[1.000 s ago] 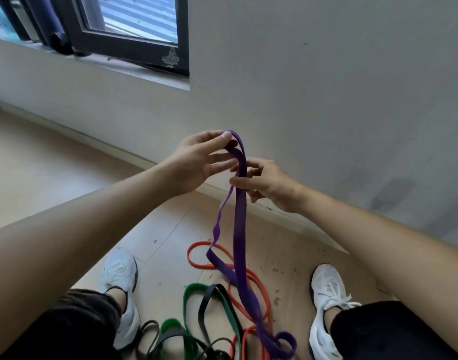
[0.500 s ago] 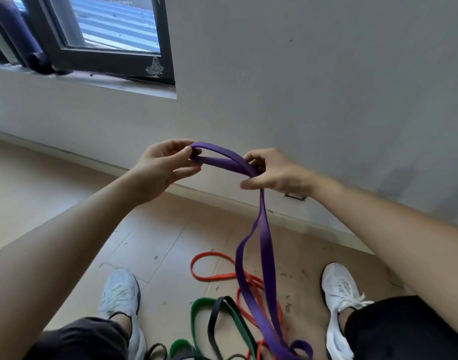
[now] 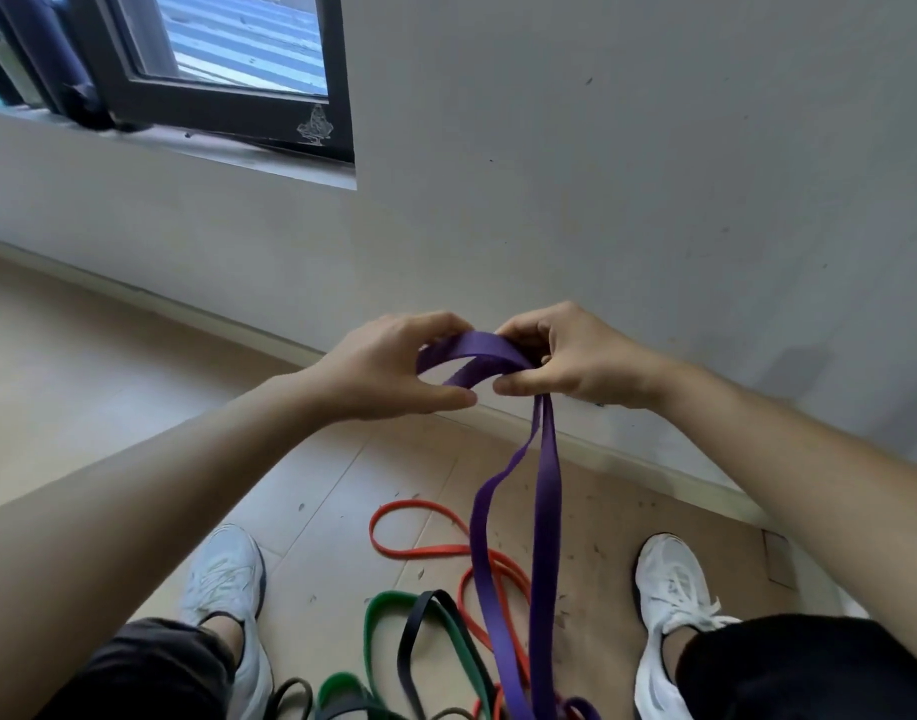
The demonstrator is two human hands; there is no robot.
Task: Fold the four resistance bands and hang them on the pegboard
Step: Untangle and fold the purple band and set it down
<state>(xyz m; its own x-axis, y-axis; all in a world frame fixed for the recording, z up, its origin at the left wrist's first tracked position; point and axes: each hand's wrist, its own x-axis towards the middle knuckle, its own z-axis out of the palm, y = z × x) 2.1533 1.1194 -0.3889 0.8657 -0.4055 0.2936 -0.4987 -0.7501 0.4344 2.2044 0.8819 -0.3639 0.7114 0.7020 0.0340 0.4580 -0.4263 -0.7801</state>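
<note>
From the head view, the left hand [image 3: 389, 368] and right hand [image 3: 570, 358] each pinch a folded loop of the flat purple rubber resistance band [image 3: 544, 511], held in front of the grey wall [image 3: 602, 174]. Its two strands hang down to the floor, onto the orange band [image 3: 420, 550], green band [image 3: 378, 605] and black band [image 3: 420, 615] lying between two white sneakers.

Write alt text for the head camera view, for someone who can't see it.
A left hand and right hand hold a purple band looped between them, its strands hanging to the floor. A red band, green band and black band lie tangled there, between two white shoes.
</note>
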